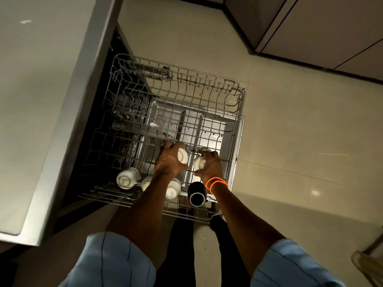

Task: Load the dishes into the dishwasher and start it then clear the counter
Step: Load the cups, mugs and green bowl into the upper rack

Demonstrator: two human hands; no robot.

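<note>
Pale floor tiles (290,141) surround an open dishwasher under a grey table (41,100). Its wire rack (186,79) is pulled out. Each hand's grip curls round a white cup held over the rack: left hand (169,160) on one cup (182,155), right hand (210,165) (orange bracelets at the wrist) on another (199,162). Three white cups (126,178) and a black mug (196,193) sit upturned along the rack's near edge.

The grey wire upper rack (207,94) is pulled out over the dishwasher's open door (209,129). Upside down along its near edge sit three white cups (126,178) and a black mug (196,193). Two more white cups are farther in, one gripped by the left hand (169,160), the other (199,162) by the right hand (210,165).
</note>
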